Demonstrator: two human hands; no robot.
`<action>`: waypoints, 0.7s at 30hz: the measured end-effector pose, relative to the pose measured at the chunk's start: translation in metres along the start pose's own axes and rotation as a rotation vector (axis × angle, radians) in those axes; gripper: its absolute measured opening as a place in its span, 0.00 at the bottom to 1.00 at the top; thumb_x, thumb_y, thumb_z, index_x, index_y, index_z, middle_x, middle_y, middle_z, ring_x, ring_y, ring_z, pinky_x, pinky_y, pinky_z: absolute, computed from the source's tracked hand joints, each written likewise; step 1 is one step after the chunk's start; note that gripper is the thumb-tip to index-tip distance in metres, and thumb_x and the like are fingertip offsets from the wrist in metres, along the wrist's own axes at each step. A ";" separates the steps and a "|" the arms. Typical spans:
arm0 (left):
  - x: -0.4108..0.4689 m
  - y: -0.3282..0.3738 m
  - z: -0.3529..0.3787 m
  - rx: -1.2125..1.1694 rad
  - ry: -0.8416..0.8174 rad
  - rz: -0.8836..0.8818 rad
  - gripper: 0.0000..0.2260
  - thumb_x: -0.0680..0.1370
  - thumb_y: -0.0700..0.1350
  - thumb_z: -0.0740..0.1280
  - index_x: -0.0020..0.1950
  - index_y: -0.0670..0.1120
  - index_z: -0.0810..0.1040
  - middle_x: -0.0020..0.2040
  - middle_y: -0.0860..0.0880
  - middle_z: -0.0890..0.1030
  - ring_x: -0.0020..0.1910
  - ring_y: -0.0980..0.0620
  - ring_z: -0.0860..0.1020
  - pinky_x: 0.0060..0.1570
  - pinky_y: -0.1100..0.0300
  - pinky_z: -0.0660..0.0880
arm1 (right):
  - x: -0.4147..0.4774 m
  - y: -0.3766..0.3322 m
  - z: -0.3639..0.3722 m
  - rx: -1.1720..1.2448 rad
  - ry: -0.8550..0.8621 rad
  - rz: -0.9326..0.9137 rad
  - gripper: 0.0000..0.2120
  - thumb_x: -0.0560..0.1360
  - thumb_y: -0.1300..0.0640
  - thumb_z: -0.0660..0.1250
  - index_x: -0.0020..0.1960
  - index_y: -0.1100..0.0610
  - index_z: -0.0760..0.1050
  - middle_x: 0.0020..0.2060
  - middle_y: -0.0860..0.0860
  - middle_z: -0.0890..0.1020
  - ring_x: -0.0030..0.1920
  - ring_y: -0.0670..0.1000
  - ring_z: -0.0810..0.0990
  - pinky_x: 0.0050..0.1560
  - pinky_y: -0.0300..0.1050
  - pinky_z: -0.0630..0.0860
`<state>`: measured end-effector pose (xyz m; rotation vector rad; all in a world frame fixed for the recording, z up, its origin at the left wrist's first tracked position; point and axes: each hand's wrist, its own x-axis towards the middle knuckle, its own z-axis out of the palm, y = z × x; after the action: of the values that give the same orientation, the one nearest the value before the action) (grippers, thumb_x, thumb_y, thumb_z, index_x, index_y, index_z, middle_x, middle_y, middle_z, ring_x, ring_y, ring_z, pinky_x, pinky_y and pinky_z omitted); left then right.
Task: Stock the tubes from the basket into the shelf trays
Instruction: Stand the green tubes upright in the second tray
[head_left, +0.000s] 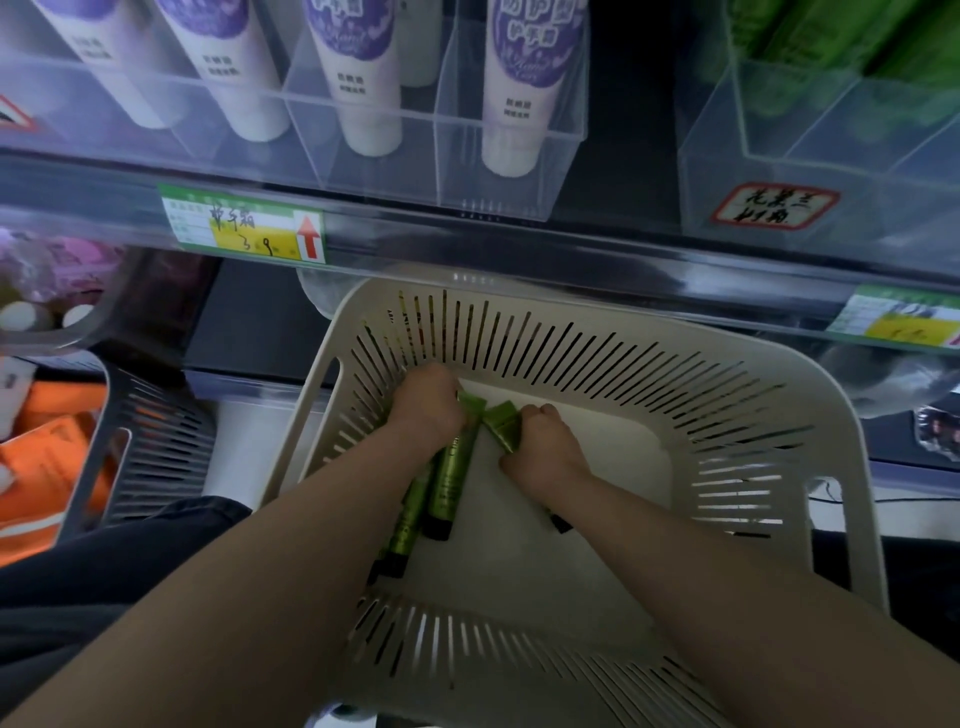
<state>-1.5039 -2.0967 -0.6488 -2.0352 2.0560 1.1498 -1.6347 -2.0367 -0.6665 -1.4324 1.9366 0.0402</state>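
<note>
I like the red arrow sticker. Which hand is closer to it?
Left. The left hand grips green tubes in the basket, below and right of the sticker; the right hand, also gripping one, is farther right.

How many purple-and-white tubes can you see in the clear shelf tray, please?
4: leftmost tube, second tube, third tube in the middle, fourth tube at the right end. More may be hidden behind them.

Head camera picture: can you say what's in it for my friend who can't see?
A left hand and a right hand grip green tubes lying in a white slotted basket. Above the basket, clear shelf trays hold purple-and-white tubes.
</note>
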 end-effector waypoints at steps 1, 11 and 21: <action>-0.002 0.001 -0.002 -0.011 -0.010 0.000 0.06 0.71 0.40 0.72 0.45 0.39 0.81 0.44 0.43 0.80 0.43 0.48 0.78 0.41 0.59 0.75 | -0.002 0.003 -0.002 0.025 -0.005 0.011 0.18 0.70 0.59 0.68 0.58 0.59 0.69 0.55 0.57 0.70 0.54 0.57 0.73 0.47 0.44 0.71; -0.033 0.013 -0.019 0.020 -0.016 0.083 0.06 0.73 0.41 0.69 0.49 0.44 0.82 0.47 0.47 0.81 0.46 0.50 0.77 0.49 0.57 0.76 | -0.034 0.016 -0.036 0.477 -0.045 0.004 0.15 0.69 0.60 0.68 0.56 0.56 0.76 0.45 0.53 0.79 0.47 0.52 0.78 0.42 0.41 0.74; -0.076 0.049 -0.045 -0.003 0.035 0.165 0.05 0.73 0.43 0.70 0.48 0.49 0.82 0.41 0.52 0.79 0.43 0.54 0.77 0.41 0.61 0.72 | -0.075 0.018 -0.073 0.639 0.038 -0.080 0.07 0.76 0.60 0.61 0.46 0.61 0.77 0.38 0.53 0.79 0.39 0.50 0.78 0.35 0.38 0.69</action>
<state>-1.5150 -2.0616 -0.5547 -1.9306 2.2775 1.1483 -1.6779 -1.9992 -0.5779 -1.0727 1.6966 -0.5935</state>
